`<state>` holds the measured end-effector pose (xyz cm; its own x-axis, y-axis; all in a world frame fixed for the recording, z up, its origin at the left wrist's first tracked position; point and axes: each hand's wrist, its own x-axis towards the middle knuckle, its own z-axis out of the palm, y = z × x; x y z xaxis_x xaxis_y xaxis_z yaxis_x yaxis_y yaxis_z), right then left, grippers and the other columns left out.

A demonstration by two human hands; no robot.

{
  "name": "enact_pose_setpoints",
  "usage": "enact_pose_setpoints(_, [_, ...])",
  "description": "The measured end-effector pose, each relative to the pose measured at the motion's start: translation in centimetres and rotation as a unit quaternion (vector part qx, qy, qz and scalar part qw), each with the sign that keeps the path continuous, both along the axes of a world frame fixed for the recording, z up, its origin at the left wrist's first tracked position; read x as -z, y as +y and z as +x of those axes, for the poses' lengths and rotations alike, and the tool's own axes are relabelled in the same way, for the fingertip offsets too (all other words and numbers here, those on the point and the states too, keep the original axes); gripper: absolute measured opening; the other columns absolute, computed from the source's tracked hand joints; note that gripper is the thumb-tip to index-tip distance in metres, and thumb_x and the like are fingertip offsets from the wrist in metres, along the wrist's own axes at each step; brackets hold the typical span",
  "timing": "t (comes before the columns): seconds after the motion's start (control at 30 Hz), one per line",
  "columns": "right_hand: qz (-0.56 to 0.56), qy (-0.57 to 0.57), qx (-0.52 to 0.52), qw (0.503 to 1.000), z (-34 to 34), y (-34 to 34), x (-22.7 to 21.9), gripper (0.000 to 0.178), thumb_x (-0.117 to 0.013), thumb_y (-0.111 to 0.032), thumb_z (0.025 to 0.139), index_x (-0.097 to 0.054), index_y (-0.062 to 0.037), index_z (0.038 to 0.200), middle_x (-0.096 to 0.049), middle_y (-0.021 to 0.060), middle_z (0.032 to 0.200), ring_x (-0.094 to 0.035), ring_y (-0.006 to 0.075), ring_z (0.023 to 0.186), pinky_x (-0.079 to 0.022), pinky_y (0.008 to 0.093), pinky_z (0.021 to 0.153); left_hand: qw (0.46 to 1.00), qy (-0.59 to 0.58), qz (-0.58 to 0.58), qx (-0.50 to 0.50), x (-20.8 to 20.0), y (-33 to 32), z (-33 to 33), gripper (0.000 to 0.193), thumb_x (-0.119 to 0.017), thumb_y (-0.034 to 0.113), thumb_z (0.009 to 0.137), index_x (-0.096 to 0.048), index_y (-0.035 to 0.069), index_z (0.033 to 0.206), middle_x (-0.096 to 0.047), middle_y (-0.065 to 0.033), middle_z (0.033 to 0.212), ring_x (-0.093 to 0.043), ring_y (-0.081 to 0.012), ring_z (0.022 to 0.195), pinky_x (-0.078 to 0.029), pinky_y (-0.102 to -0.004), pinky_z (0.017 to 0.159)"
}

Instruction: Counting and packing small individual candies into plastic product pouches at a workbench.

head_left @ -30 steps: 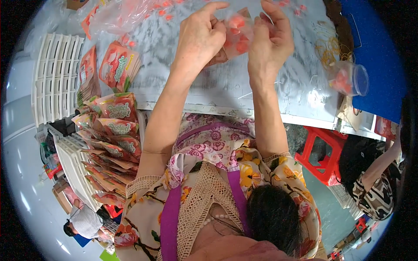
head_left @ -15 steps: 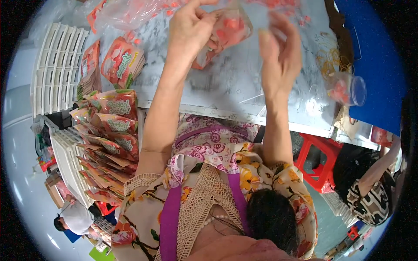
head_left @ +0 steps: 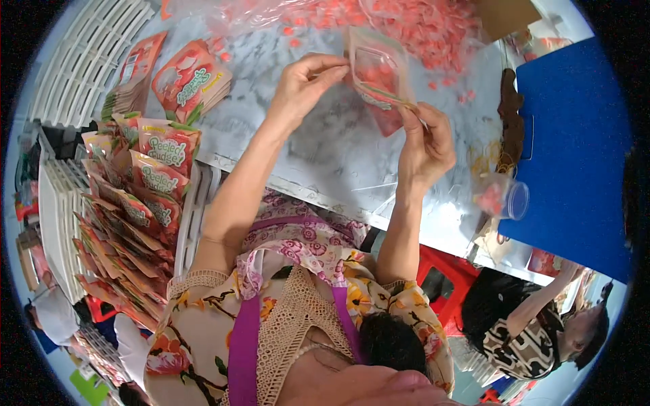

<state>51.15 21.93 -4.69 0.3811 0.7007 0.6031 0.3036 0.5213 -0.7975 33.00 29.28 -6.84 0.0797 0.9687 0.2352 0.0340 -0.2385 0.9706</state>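
Clear-fronted pouch (head_left: pixel 379 71) is up over the table (head_left: pixel 305 159), tilted between the two hands, with pink pieces visible through its window. From my remote seat I see the left hand (head_left: pixel 301 91) at its left edge, thumb and index drawn narrow and pinching the film. Right hand (head_left: pixel 426 145) grips the lower right edge between thumb and fingers; the other fingertips are partly hidden from me.

Beyond the pouch I note a broad heap of small pink pieces (head_left: pixel 433 30), a few strays lying near it on the marbled surface. To the left, two stacks of printed pouches: one fanned stack (head_left: pixel 191 81) nearest the left forearm, one slimmer stack (head_left: pixel 139 68) just beside it. Below them I count many filled-looking pouches (head_left: pixel 145 196) packed in rows in a white crate (head_left: pixel 196 206).

Right side: a clear jar (head_left: pixel 501 196) lies on its side with pink pieces inside, next to a blue panel (head_left: pixel 575 142). Red stool (head_left: pixel 443 284) stands below the table edge; a co-worker in a patterned top (head_left: pixel 525 348) is near it.
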Motion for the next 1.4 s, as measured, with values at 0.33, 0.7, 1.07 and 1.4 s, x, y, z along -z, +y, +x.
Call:
enact_pose_setpoints(0.33, [-0.037, 0.039, -0.044, 0.998, 1.4, 0.6, -0.9, 0.01, -0.069, 0.006, 0.081, -0.067, 0.002, 0.09, -0.069, 0.0087, 0.087, -0.064, 0.0144, 0.077, -0.051, 0.0263, 0.076, 0.977, -0.208, -0.02, 0.033, -0.8, 1.0, 0.4, 0.019, -0.069, 0.008, 0.085, -0.067, 0.005, 0.104, -0.067, -0.0043, 0.101, -0.061, -0.0088, 0.088, -0.049, -0.0245, 0.081])
enact_pose_setpoints(0.7, [-0.045, 0.022, -0.028, 0.998, -2.9, 0.8, -1.5, 0.006, -0.066, 0.004, 0.083, -0.065, 0.0018, 0.089, -0.069, 0.0097, 0.085, -0.063, 0.0143, 0.08, -0.05, 0.0254, 0.076, 0.964, -0.26, 0.031, 0.05, -0.7, -0.2, 2.1, 0.007, -0.066, 0.011, 0.088, -0.066, 0.004, 0.088, -0.064, 0.0004, 0.08, -0.058, -0.0063, 0.072, -0.049, -0.0234, 0.066])
enact_pose_setpoints(1.07, [-0.055, 0.146, -0.13, 0.979, -2.8, 2.8, -1.9, 0.004, -0.065, -0.001, 0.088, -0.063, 0.0004, 0.09, -0.069, 0.0128, 0.085, -0.064, 0.0162, 0.076, -0.052, 0.0284, 0.071, 0.976, -0.113, -0.04, 0.183, -2.6, -0.3, -5.7, 0.037, -0.072, 0.006, 0.081, -0.064, -0.001, 0.117, -0.07, -0.0058, 0.099, -0.065, -0.0112, 0.087, -0.054, -0.0246, 0.075])
enact_pose_setpoints(1.4, [-0.248, -0.378, -0.199, 0.869, -3.7, 5.1, -8.2, 0.025, -0.08, -0.013, 0.073, -0.071, -0.0046, 0.096, -0.067, 0.0077, 0.073, -0.062, 0.0117, 0.067, -0.048, 0.0265, 0.06, 0.994, -0.073, 0.011, 0.084, -3.1, -2.1, -5.5, 0.021, -0.071, 0.006, 0.083, -0.072, -0.001, 0.102, -0.072, -0.0053, 0.088, -0.063, -0.0067, 0.078, -0.051, -0.0227, 0.067])
